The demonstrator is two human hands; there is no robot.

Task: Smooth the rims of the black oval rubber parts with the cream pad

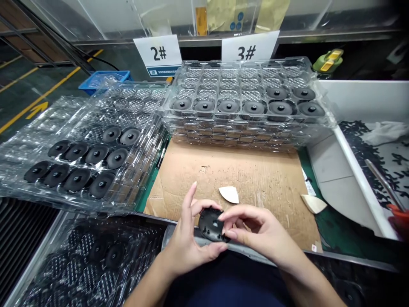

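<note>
A black oval plastic part (208, 224) is held over the near edge of the cardboard, tilted, with small pegs and an opening on its visible side. My left hand (188, 236) grips it between the fingers behind and the thumb at its lower edge, the index finger pointing up. On the right side of the part, my right hand (252, 228) has thumb and index finger bent against it; whether a small piece is also between those fingers cannot be seen. Just beyond the hands lies a cream-coloured, wedge-shaped piece (229, 194).
Stacked clear trays (252, 132) marked 3# hold black discs in their front rows. More discs lie in left-hand trays (128, 187). A second wedge (313, 204) rests at the cardboard's right. Beyond it, a white bin (354, 170) contains small black parts and a red-handled tool (399, 215).
</note>
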